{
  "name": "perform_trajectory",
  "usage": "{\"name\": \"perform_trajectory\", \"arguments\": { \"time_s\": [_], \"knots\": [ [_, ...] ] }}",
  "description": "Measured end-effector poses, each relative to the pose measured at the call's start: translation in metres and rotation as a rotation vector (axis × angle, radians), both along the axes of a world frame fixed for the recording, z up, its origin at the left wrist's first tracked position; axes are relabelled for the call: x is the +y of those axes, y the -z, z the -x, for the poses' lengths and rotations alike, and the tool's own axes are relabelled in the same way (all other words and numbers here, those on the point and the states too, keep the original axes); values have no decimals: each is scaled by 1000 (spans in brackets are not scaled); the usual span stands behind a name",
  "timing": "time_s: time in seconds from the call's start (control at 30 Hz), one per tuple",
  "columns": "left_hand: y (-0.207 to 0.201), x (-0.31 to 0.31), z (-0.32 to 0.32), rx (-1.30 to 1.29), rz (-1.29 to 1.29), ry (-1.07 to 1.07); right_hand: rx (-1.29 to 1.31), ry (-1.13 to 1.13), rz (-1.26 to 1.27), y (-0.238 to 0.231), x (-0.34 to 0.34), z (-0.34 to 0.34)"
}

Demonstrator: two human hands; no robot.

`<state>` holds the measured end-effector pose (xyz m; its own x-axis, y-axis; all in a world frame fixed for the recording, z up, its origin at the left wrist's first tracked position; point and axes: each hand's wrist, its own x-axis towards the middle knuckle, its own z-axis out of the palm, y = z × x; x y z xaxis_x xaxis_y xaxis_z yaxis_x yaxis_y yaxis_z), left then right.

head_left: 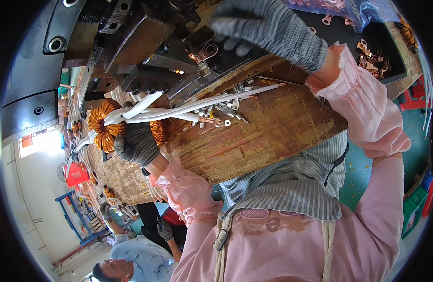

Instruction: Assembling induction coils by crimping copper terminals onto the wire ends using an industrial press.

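My left hand (139, 143), in a grey knit glove, is closed around a ring-shaped coil wound with copper wire (101, 120). Thick white sleeved leads (171, 110) run from the coil to the right over the bench; one ends in a copper ring terminal (221, 122). My right hand (277, 35), gloved likewise, is raised beside the dark metal press (136, 40), fingers stretched out and slightly blurred. Nothing shows in its grip. Just left of its fingertips, a copper ring terminal (209, 50) sits at the press tooling.
Loose silvery terminals (233, 101) lie on the worn wooden bench (254, 141). A black tray (390, 51) at the far right holds copper terminals (369, 61) and a clear plastic bag (353, 11). A co-worker (141, 256) in light blue sits at the lower left.
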<state>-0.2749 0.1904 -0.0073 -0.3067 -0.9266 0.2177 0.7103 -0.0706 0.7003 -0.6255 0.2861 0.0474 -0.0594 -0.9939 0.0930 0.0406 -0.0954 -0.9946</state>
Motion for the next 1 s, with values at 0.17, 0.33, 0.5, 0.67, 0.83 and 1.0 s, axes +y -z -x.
{"name": "perform_trajectory", "arguments": {
  "time_s": [0.17,0.33,0.5,0.67,0.83,1.0],
  "knots": [
    [-1,0,-5,16,1,33,-95,136,122,4,7,19],
    [8,-4,-1,10,9,44,-12,328,63,4,19,26],
    [-1,0,-4,6,19,55,-28,340,94,0,19,22],
    [0,1,-2,-10,46,58,6,347,117,3,17,24],
    [-4,5,1,146,55,81,32,328,181,1,19,22],
    [-5,5,8,73,78,-15,-42,392,116,2,19,23]
  ]
}}
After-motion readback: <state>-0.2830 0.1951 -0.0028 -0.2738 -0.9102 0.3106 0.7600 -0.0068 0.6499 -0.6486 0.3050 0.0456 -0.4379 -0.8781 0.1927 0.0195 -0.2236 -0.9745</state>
